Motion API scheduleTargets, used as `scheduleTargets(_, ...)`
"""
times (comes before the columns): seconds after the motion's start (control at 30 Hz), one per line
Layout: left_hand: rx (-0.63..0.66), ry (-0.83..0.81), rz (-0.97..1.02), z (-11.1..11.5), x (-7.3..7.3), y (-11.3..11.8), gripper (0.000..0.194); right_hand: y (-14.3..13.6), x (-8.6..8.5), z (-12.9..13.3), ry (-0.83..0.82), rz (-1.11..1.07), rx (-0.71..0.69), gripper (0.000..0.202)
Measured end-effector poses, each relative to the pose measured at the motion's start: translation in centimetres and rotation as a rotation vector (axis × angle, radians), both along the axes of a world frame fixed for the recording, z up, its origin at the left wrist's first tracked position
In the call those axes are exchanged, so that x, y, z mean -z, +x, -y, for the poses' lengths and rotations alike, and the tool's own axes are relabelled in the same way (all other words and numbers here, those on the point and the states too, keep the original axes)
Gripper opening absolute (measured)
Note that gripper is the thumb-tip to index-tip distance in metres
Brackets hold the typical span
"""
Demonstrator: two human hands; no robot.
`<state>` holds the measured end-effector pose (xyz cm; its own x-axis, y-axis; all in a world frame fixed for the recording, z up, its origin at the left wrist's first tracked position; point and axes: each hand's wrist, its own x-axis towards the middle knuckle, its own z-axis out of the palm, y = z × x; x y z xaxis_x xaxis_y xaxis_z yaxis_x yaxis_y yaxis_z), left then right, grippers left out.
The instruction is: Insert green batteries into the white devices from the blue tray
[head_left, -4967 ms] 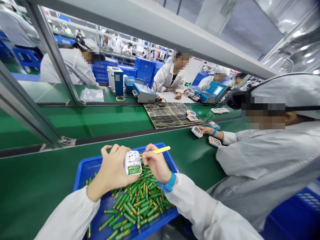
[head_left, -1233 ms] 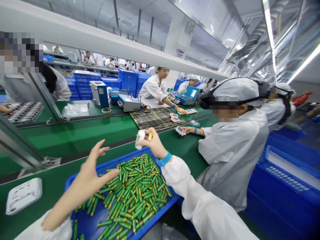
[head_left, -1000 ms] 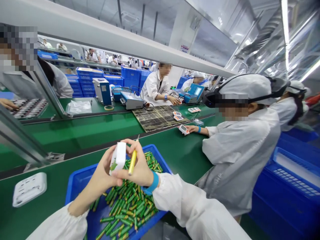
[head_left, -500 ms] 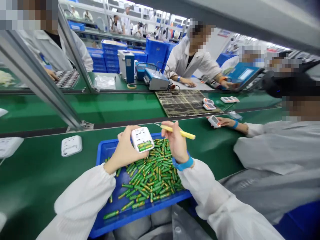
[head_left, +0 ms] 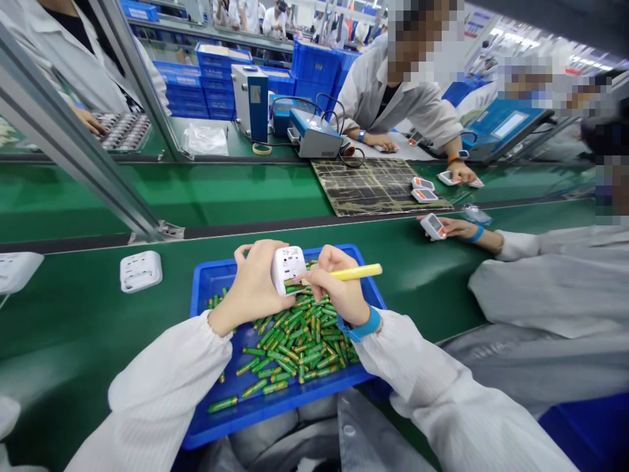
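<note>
My left hand (head_left: 255,282) is wrapped round a white plastic device (head_left: 289,265), its back facing up and green batteries in its lower compartment. A yellow-handled tool (head_left: 361,271) is pinched in my right hand (head_left: 339,285), its thin tip at the battery compartment. Both hands are above a blue tray (head_left: 260,414), which holds a heap of green batteries (head_left: 299,347) with gold ends. My right wrist bears a blue band (head_left: 366,324).
Another white device (head_left: 140,271) lies on the green belt (head_left: 88,328) at the left, near a metal post (head_left: 132,183). At the right, a person's hand (head_left: 459,228) holds a device. Across the line are a patterned mat (head_left: 368,187) and a person reaching over devices.
The tool in my right hand has moved left and down to the device, which is now turned and tilted. Across the line, a person's hand has come down onto the devices at the right.
</note>
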<state>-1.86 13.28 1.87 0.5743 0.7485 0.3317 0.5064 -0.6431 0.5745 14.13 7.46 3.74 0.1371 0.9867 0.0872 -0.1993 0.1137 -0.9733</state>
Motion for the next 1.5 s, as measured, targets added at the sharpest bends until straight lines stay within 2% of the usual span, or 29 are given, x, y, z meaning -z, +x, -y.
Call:
scheduleTargets(0.13,-0.033,0.062,-0.065,0.0,-0.3,0.0,0.066,-0.3,0.6,0.1,0.011,0.142,0.024,0.027)
scheduleTargets(0.27,-0.043,0.268,-0.192,0.0,-0.6,-0.1,0.05,-0.9,0.8,0.9,0.175,0.567,0.139,0.025)
scheduleTargets(0.33,-0.052,0.369,-0.217,-0.2,-0.5,-0.2,0.039,-1.2,0.8,1.2,0.226,0.749,0.14,0.023)
scheduleTargets(0.43,-0.092,0.428,-0.206,-0.6,-0.3,-0.1,0.032,-0.7,1.1,0.5,0.197,0.935,0.124,0.024)
scheduleTargets(0.5,-0.161,0.38,-0.189,-0.8,-0.4,0.0,0.037,0.4,1.4,-0.4,0.121,1.012,0.167,0.024)
scheduleTargets(0.57,-0.265,0.319,-0.171,-0.9,-0.7,0.1,0.046,1.7,1.8,-1.4,0.035,0.971,0.279,0.024)
scheduleTargets(0.63,-0.326,0.302,-0.156,-0.9,-0.8,0.3,0.049,2.8,2.0,-2.2,-0.005,0.764,0.376,0.024)
scheduleTargets(0.67,-0.319,0.298,-0.15,-0.9,-0.7,0.3,0.048,3.1,1.9,-2.4,-0.01,0.619,0.377,0.024)
scheduleTargets(0.77,-0.209,0.213,-0.114,-1.1,-0.2,0.4,0.053,3.3,1.6,-2.4,-0.018,0.207,0.231,0.026)
scheduleTargets(0.83,-0.161,0.124,-0.065,-1.2,0.1,0.3,0.057,3.1,1.3,-2.2,-0.022,0.07,0.134,0.028)
scheduleTargets(0.97,-0.161,0.07,-0.012,-1.0,0.1,0.1,0.059,2.7,1.1,-1.9,-0.025,0.011,0.078,0.029)
scheduleTargets(1.23,-0.131,0.042,0.052,-0.4,-0.3,0.1,0.065,2.2,0.7,-1.1,0.007,0.025,0.215,0.028)
scheduleTargets(1.5,-0.141,0.016,0.059,-0.3,-0.4,0.1,0.066,2.5,0.9,-1.0,0.042,-0.006,0.206,0.03)
